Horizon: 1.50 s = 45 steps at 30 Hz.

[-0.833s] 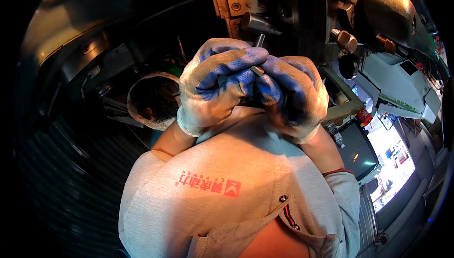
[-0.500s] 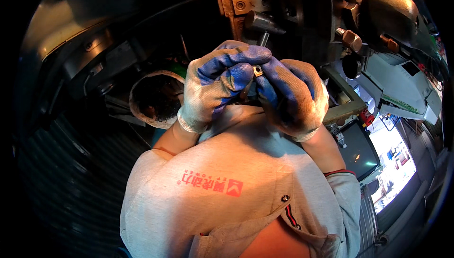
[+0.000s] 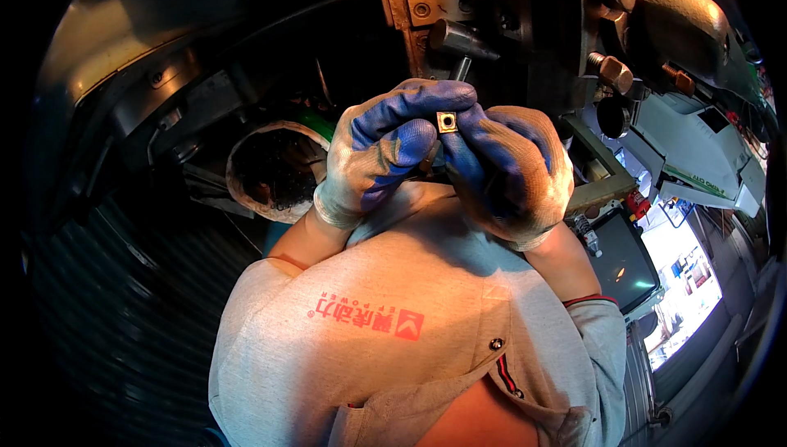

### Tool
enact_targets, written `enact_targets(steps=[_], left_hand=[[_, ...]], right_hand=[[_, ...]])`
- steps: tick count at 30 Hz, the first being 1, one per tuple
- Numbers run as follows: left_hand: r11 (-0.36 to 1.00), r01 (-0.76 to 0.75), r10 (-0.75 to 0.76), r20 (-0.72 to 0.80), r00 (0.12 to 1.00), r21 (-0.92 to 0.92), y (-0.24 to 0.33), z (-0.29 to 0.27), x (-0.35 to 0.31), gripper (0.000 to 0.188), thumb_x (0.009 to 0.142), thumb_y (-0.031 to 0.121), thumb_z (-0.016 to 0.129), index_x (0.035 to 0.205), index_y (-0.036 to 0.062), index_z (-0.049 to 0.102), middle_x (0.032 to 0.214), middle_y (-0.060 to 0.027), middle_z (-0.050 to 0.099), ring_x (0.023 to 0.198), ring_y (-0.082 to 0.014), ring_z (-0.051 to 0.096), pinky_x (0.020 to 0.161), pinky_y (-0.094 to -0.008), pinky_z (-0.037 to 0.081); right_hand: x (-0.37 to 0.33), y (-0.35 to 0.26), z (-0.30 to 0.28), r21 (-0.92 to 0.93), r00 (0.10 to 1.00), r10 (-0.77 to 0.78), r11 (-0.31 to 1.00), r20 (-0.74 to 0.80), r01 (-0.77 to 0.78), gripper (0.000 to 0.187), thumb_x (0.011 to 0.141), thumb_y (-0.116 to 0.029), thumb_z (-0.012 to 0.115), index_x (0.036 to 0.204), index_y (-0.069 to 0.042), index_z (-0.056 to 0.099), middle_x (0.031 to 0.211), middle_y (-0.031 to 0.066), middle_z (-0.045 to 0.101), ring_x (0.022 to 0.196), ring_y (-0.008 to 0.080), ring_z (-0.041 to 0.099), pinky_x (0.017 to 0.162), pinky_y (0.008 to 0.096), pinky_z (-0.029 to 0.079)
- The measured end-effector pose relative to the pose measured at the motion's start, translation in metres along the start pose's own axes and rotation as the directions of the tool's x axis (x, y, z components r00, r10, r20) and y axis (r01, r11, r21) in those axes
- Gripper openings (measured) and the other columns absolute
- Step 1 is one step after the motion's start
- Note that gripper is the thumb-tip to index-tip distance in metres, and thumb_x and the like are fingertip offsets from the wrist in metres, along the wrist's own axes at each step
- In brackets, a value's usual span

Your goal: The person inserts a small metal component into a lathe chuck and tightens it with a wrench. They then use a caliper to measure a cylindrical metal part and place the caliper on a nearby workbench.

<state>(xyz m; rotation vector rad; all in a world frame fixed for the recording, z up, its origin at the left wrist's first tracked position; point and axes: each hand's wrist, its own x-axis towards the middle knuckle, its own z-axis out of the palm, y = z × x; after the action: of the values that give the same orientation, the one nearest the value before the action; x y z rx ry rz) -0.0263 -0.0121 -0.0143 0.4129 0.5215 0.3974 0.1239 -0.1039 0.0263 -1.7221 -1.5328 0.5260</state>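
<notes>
Fingers of your blue-and-tan-gloved right hand [image 3: 512, 164] appear to pinch the small square gold-coloured metallic piece with a round hole [image 3: 447, 122], up between both hands. Your left hand [image 3: 377, 145], gloved alike, curls just beside it; whether it shares the grip can't be told. Expect it light, stiff, perhaps brittle at the corners: take opposite edges, keeping gloves dry against slipping.

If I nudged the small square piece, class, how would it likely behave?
The square piece would probably slide rather than roll, given its straight sides. Its crisp, shiny edges suggest stiffness. Looking tiny beside the right hand, it is likely light and easily dropped.
</notes>
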Motion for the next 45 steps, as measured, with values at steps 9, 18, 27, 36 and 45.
enact_targets(steps=[9,18,27,36,45], left_hand=[[1.0,0.008,-0.009,-0.053,0.999,-0.023,-0.003,0.0,0.0,0.045,0.086,0.022,0.073,0.122,-0.0015,0.06,0.112,-0.0142,0.065,0.102,-0.0226,0.066,0.092,-0.0368,0.054],[0.995,0.071,-0.074,-0.048,0.996,-0.066,-0.005,-0.008,-0.001,0.041,0.086,0.015,0.071,0.122,0.0,0.06,0.11,-0.0132,0.065,0.101,-0.0221,0.066,0.091,-0.0364,0.055],[0.993,0.1,-0.105,-0.074,0.992,-0.065,0.0,0.003,0.002,0.043,0.084,0.014,0.074,0.122,0.0006,0.06,0.11,-0.0113,0.066,0.101,-0.0219,0.066,0.09,-0.037,0.055],[0.993,0.111,-0.114,-0.104,0.988,-0.04,0.002,0.007,-0.001,0.042,0.082,0.014,0.076,0.119,-0.0005,0.062,0.114,-0.0113,0.065,0.102,-0.0239,0.066,0.091,-0.038,0.055],[0.997,0.069,-0.066,-0.107,0.992,0.024,-0.009,0.001,-0.001,0.04,0.084,0.015,0.074,0.118,-0.0016,0.061,0.113,-0.014,0.065,0.103,-0.0241,0.066,0.09,-0.0391,0.056]], right_hand=[[0.005,0.0,0.003,-0.029,1.0,-0.015,0.999,-0.007,0.015,0.032,0.078,-0.012,0.071,0.11,-0.012,0.067,0.099,0.0088,0.068,0.087,0.0279,0.067,0.071,0.0373,0.056],[0.004,0.002,0.003,-0.03,0.999,-0.022,0.999,-0.043,0.02,0.033,0.074,-0.012,0.074,0.106,-0.011,0.067,0.098,0.0097,0.068,0.083,0.0265,0.067,0.068,0.0362,0.056],[-0.004,0.005,-0.005,0.025,0.999,0.002,1.0,0.041,-0.003,0.036,0.074,-0.014,0.075,0.109,-0.01,0.067,0.102,0.0125,0.067,0.084,0.0288,0.067,0.072,0.0374,0.055],[-0.007,0.004,0.0,0.022,0.998,0.021,1.0,-0.051,-0.02,0.035,0.075,-0.011,0.074,0.109,-0.008,0.067,0.101,0.0125,0.068,0.088,0.0297,0.067,0.076,0.0392,0.055],[-0.007,0.006,-0.003,0.015,1.0,-0.009,1.0,-0.004,0.009,0.041,0.073,-0.009,0.075,0.113,-0.007,0.066,0.106,0.0133,0.066,0.094,0.029,0.066,0.076,0.0365,0.057]])
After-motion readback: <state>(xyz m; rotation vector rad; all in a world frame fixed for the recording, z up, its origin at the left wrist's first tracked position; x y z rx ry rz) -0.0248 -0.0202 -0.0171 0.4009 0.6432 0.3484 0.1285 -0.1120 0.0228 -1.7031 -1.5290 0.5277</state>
